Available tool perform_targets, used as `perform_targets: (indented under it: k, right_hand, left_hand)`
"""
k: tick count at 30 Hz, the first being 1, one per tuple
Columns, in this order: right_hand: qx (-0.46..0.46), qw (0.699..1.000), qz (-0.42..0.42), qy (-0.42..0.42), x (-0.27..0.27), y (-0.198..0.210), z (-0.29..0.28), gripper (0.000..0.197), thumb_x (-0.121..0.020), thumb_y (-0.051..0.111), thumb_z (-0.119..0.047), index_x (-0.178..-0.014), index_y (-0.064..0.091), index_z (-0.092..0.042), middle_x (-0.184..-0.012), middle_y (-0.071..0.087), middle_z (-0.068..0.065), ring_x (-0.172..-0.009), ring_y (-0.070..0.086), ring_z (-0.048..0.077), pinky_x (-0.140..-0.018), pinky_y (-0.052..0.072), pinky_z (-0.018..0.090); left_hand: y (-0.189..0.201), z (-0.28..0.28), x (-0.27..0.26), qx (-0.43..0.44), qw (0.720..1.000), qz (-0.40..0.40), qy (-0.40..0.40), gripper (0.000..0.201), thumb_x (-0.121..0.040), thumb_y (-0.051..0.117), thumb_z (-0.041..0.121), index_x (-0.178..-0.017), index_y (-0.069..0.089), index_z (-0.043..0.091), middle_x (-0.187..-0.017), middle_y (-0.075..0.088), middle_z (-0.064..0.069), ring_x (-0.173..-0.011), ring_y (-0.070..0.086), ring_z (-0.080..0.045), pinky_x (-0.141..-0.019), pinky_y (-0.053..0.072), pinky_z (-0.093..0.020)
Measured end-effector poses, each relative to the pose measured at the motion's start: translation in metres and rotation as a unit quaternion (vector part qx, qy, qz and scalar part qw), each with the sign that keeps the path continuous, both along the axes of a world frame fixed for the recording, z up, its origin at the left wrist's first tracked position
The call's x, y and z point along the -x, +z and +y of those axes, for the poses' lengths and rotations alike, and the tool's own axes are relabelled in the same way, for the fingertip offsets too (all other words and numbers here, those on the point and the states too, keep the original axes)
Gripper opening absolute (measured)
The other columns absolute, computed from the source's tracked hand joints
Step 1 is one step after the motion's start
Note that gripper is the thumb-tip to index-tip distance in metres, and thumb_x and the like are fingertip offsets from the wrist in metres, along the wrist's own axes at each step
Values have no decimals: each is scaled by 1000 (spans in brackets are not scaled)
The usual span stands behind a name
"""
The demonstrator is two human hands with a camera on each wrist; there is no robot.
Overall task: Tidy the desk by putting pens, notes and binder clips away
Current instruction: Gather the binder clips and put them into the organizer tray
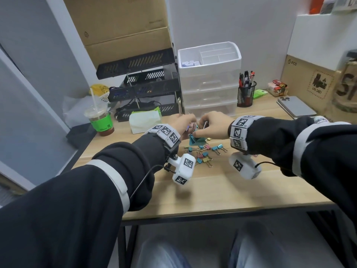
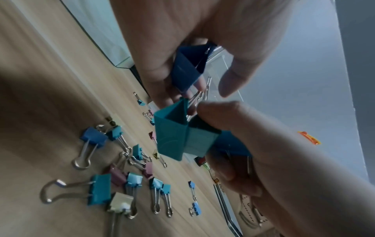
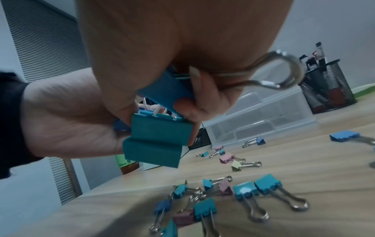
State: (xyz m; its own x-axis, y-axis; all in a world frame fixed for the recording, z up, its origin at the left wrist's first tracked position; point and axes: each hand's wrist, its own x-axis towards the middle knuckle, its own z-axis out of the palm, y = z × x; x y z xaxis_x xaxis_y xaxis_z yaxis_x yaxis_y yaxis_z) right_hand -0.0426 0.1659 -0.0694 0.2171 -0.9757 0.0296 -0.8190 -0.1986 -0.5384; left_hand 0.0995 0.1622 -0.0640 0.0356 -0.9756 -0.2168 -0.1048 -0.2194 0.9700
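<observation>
Both hands met above the wooden bench (image 1: 212, 190), just in front of the white drawer unit (image 1: 209, 78). The left hand (image 1: 182, 123) had its fingers curled round a bunch of large teal binder clips (image 2: 178, 136), their wire handles poking up between the fingers. The right hand (image 1: 214, 122) pinched the same bunch from the other side and also gripped a dark blue clip (image 2: 187, 67) (in the left wrist view it sat tucked against the palm). The bunch hung clear of the bench, not touching it. Below the hands, small loose clips (image 1: 204, 153) in blue, teal, pink and yellow lay scattered on the bench. A black mesh pen cup (image 1: 246, 93) full of pens stood just to the right of the drawer unit.
</observation>
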Motion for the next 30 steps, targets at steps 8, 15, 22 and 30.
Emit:
perform_targets:
  k: [8,15,22,30]
  right_hand:
    - [-33,999,-12,17,-5,4,5,44,-78,68,-57,-85,68,-13,-71,65,1,-60,56,14,-58,45,26]
    - [-102,986,-129,2,3,13,-7,26,-87,68,-29,-105,70,-10,-76,55,5,-54,40,14,-47,31,24]
    - [-205,956,-209,25,24,19,-21,13,-86,73,-23,-76,66,-19,-65,51,3,-47,32,11,-42,23,20]
    - [-165,980,-111,24,35,54,-37,22,-84,74,-22,-103,70,-12,-74,49,8,-50,33,13,-45,25,22]
  left_hand:
    - [-5,-6,-1,62,993,-95,32,14,-70,69,1,-75,64,14,-69,60,-5,-73,60,-24,-74,56,-37]
    - [-1,-10,-1,112,992,-50,-26,16,-69,70,0,-70,63,14,-75,62,-7,-79,62,-26,-77,56,-39]
    - [12,-11,5,114,992,51,-28,35,-61,65,-8,-43,63,21,-62,58,-12,-64,56,-25,-64,48,-35]
    - [39,-36,23,109,987,98,-58,48,-70,61,-14,-39,61,22,-61,55,-11,-63,58,-26,-65,50,-31]
